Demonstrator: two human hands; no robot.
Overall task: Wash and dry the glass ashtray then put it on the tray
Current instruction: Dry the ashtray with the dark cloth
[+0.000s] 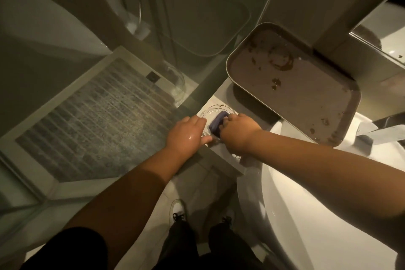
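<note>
The clear glass ashtray (211, 112) rests on the pale counter ledge left of the basin. My left hand (187, 135) grips its near-left rim; the skin looks wet. My right hand (237, 131) is closed on a purple cloth (217, 124) pressed into the ashtray's bowl. Much of the ashtray is hidden under both hands. The metal tray (328, 103) lies tilted just beyond and to the right, its surface spotted with brown stains and a ring mark.
A white basin (295, 182) curves along the right, with a faucet (377, 129) at the far right edge. A glass shower wall (153, 55) and a ribbed shower floor (94, 120) fill the left. My shoes (178, 212) stand on the floor below.
</note>
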